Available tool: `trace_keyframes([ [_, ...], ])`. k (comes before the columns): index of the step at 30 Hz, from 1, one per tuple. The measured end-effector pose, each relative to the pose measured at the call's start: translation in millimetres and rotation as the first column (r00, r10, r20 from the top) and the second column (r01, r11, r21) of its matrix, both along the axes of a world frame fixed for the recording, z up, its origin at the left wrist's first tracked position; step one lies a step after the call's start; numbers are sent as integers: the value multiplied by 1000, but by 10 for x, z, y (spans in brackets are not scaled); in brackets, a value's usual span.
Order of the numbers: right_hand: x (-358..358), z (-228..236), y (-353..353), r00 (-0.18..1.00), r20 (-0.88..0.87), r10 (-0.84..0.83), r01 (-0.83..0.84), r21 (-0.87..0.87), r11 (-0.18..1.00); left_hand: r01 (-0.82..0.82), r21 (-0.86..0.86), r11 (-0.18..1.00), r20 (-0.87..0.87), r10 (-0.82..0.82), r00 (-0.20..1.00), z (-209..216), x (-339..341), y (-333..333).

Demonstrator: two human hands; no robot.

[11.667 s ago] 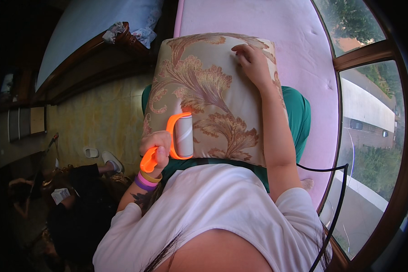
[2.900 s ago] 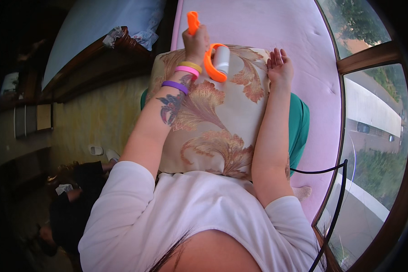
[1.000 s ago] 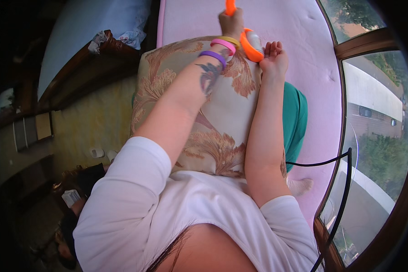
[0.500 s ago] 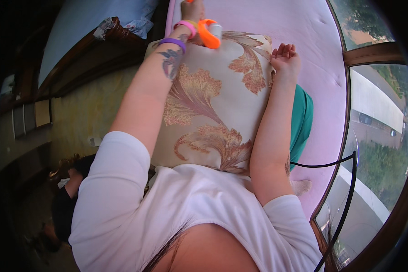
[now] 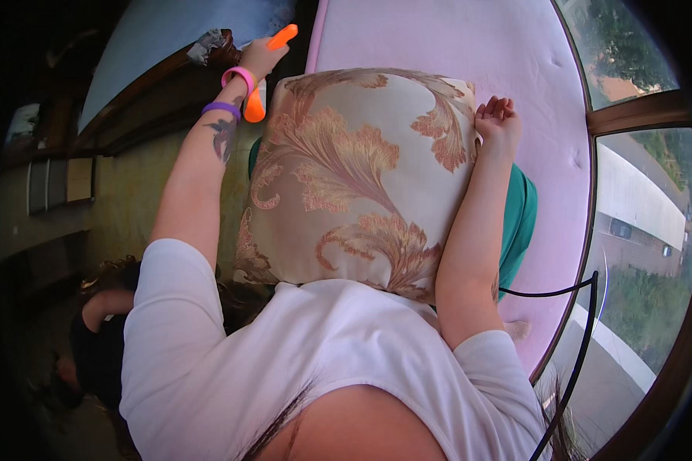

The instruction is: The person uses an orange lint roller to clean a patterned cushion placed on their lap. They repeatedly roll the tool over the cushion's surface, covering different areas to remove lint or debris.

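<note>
A beige cushion with a pink and gold leaf pattern lies against my front, its far end resting on a pink mattress. My left hand is off the cushion's far left corner, shut on an orange lint roller; the roller's head hangs below my wrist beside pink and purple bands. My right hand grips the cushion's far right edge, fingers curled over it. A green cloth shows under the cushion on the right.
A dark wooden bed frame and a pale blue mattress lie to the left. A person in dark clothes crouches on the floor at lower left. Windows curve along the right. A black cable hangs at lower right.
My left hand has carried the lint roller off the cushion's top, leftward past its far left corner. My right hand still holds the right edge.
</note>
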State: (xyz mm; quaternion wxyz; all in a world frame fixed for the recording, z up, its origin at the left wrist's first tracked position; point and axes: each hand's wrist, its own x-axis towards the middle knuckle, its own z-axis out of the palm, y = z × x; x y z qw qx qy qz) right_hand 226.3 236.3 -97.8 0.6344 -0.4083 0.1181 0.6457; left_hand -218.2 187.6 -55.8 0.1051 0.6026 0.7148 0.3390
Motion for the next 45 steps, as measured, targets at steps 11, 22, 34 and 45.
trace_keyframes([
  [11,20,-53,23,1000,10,-1,1,19,1000,76,268,960,263,-149,953,189,988,-146],
  [22,-7,-2,6,999,40,3,-3,-3,1000,-118,403,908,699,-222,680,71,2439,444],
  [34,26,-39,-10,1000,4,-25,25,-21,999,-34,162,986,912,-136,388,94,2560,411],
  [45,42,-35,30,1000,5,-7,7,-8,1000,-177,143,974,879,-43,475,238,737,-352],
])
